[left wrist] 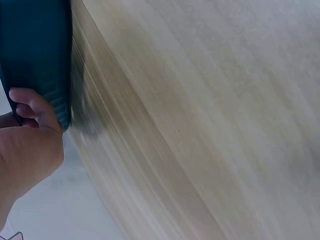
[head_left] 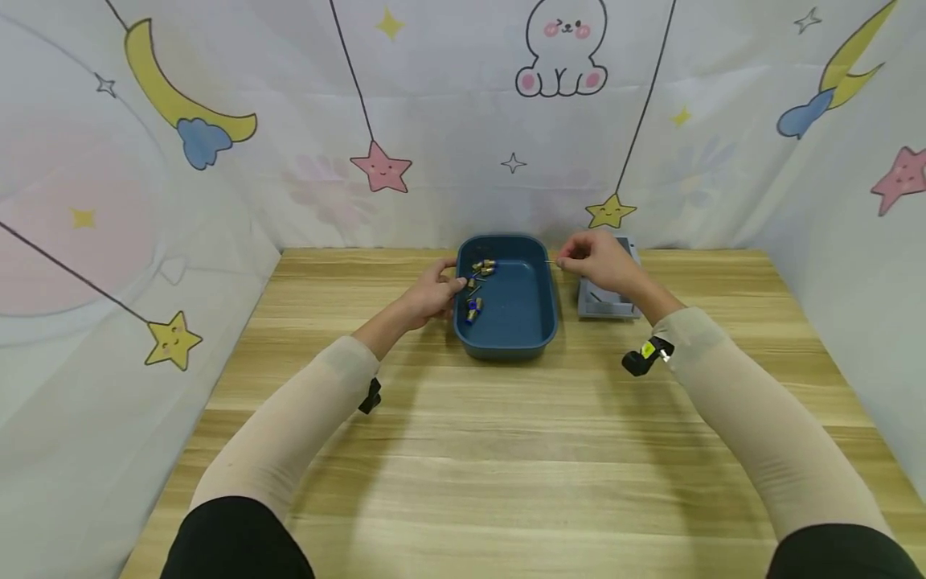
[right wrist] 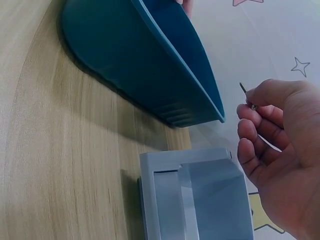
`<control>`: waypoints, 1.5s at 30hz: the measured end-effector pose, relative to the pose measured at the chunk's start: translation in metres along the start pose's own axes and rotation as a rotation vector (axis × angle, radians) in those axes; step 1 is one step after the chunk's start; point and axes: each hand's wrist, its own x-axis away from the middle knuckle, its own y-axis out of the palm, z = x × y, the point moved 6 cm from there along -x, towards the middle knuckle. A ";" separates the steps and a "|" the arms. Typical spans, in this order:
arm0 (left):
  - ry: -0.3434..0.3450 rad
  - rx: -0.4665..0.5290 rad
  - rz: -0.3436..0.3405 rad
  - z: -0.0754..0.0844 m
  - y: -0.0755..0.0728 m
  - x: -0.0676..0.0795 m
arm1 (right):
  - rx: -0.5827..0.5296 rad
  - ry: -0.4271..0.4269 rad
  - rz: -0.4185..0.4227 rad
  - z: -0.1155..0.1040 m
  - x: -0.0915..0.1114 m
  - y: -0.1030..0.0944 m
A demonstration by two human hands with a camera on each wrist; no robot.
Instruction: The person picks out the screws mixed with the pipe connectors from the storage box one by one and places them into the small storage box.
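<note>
A dark blue plastic bin (head_left: 506, 352) stands toward the back of the table. Along its left side lie several small brass-and-blue fittings (head_left: 473, 310) and thin metal pieces (head_left: 475, 290). My left hand (head_left: 432, 294) grips the bin's left wall, thumb over the rim and fingers outside; the left wrist view shows this hand (left wrist: 35, 132) at one end of the bin. Just beyond the right rim, my right hand (head_left: 600, 259) pinches a small brass-coloured screw (right wrist: 243, 88) between thumb and fingertips. Its thin shank sticks out toward the bin, and its rounded end shows below the thumb.
Close to the bin's right stands a grey box (head_left: 609, 310) with compartments, partly under my right hand and forearm. In the right wrist view its walls (right wrist: 165, 162) show beside the bin. A printed white curtain (head_left: 448, 96) hangs behind the wooden table (head_left: 506, 450).
</note>
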 end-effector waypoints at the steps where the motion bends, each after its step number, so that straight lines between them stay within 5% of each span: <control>1: -0.001 0.001 0.002 0.000 0.000 0.000 | -0.001 0.001 -0.001 0.000 0.000 0.000; 45: 0.019 0.019 0.000 -0.001 -0.001 -0.002 | 0.033 0.059 -0.002 0.028 0.019 -0.034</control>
